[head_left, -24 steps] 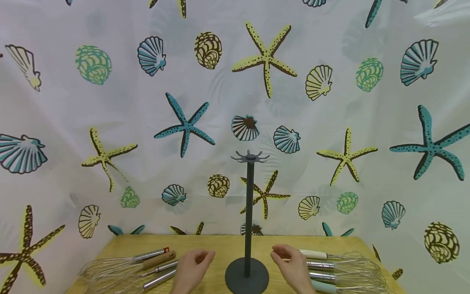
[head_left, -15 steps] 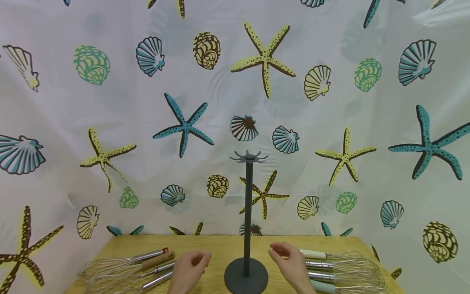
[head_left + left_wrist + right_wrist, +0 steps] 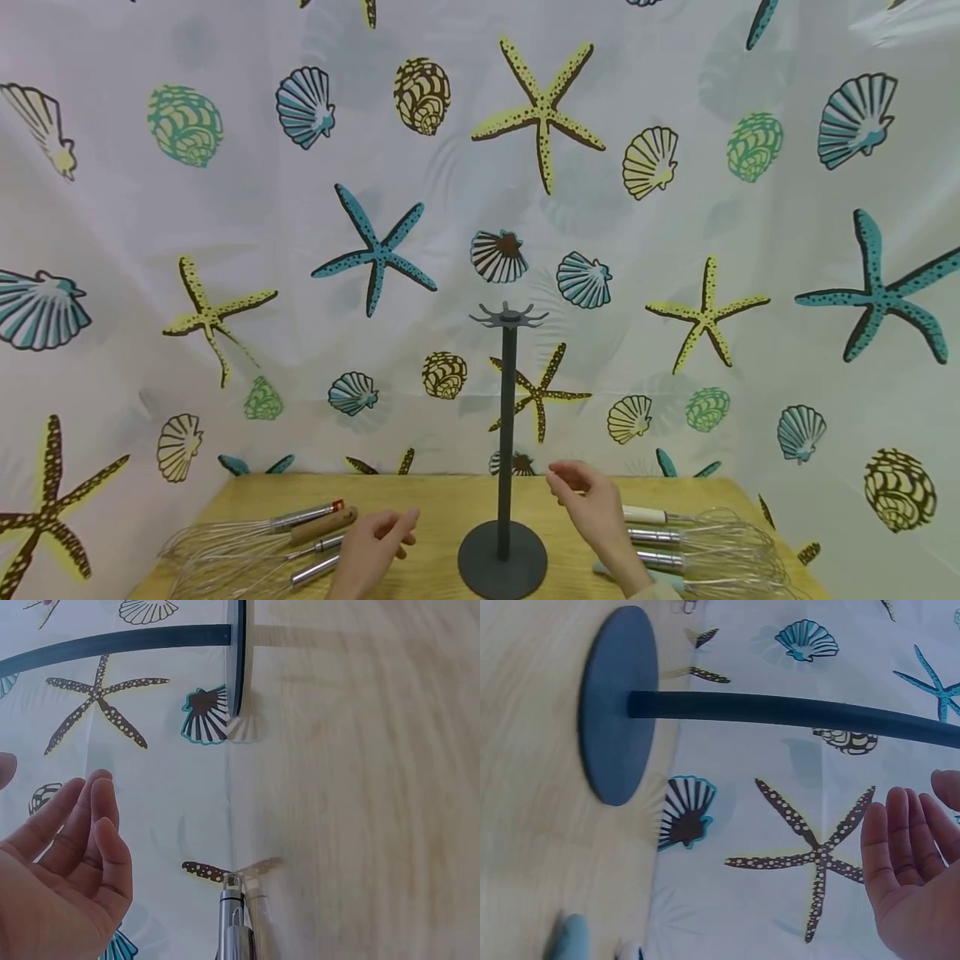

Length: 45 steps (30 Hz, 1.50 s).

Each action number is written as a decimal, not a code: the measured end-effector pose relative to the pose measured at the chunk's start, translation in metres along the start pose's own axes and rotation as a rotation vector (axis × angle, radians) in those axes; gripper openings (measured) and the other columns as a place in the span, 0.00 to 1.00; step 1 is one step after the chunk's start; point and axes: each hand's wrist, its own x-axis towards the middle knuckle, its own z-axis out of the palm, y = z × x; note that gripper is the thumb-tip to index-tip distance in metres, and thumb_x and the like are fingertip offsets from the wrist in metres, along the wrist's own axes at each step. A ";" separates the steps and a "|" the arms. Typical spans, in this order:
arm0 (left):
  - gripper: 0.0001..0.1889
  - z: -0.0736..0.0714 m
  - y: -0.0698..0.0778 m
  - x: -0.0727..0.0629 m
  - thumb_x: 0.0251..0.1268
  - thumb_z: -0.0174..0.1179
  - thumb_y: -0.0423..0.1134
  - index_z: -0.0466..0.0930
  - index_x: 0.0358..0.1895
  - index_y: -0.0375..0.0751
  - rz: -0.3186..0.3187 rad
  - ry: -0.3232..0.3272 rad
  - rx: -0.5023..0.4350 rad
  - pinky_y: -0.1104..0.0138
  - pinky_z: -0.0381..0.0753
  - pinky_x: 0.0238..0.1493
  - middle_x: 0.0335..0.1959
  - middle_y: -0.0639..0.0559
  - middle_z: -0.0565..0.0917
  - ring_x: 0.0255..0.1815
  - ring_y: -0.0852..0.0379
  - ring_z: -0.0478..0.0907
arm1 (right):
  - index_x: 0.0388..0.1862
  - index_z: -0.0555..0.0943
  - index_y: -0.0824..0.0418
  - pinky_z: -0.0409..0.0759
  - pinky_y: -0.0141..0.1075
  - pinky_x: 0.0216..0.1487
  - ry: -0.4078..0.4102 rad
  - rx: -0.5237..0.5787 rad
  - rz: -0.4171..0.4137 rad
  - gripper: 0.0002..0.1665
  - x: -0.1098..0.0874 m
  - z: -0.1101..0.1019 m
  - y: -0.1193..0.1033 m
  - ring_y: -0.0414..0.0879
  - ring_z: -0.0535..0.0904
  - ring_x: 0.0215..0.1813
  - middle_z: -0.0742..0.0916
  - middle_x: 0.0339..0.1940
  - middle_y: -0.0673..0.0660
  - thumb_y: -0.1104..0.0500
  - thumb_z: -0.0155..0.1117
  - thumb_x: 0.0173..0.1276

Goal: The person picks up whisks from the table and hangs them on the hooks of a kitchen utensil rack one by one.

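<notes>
A dark grey stand [image 3: 502,567] with a round base, an upright pole and a crown of hooks [image 3: 510,317] stands mid-table. Nothing hangs on the hooks. To its left, my left hand [image 3: 369,554] hovers with loosely bent fingers, holding nothing, nearest the handles of several whisks [image 3: 318,527]. My right hand [image 3: 596,508] is raised to the right of the pole, fingers relaxed and bare, near several more whisks [image 3: 660,537]. One metal whisk handle [image 3: 235,922] shows below the left hand's view. In the right wrist view, a pale teal handle [image 3: 571,939] peeks in.
The whisks on each side lie with handles towards the stand and wire loops outward on the wooden table [image 3: 442,496]. A white curtain [image 3: 450,175] printed with shells and starfish encloses the table at the back and sides.
My right hand has risen and moved forward, uncovering more of the teal handle. The left hand has drifted slightly left, towards the left whisks. The head view has tilted slightly down.
</notes>
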 end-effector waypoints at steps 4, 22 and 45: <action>0.31 -0.001 -0.003 0.002 0.63 0.53 0.69 0.87 0.35 0.42 -0.005 -0.006 0.000 0.60 0.80 0.33 0.25 0.50 0.85 0.27 0.50 0.82 | 0.46 0.86 0.54 0.83 0.32 0.36 0.024 0.002 -0.072 0.10 0.008 -0.004 -0.011 0.42 0.85 0.36 0.89 0.38 0.53 0.55 0.68 0.67; 0.33 -0.010 -0.011 0.002 0.63 0.52 0.71 0.86 0.37 0.40 -0.053 -0.026 -0.004 0.60 0.78 0.28 0.23 0.51 0.83 0.26 0.51 0.81 | 0.46 0.86 0.55 0.85 0.39 0.37 0.044 0.179 -0.179 0.10 0.029 -0.004 -0.043 0.47 0.85 0.35 0.88 0.36 0.56 0.56 0.68 0.67; 0.23 -0.023 -0.019 0.009 0.71 0.56 0.54 0.85 0.44 0.34 -0.053 -0.133 -0.197 0.61 0.82 0.33 0.27 0.52 0.85 0.29 0.56 0.82 | 0.51 0.84 0.63 0.85 0.36 0.41 0.048 0.376 -0.197 0.14 0.073 -0.008 -0.116 0.40 0.85 0.34 0.88 0.41 0.59 0.59 0.66 0.69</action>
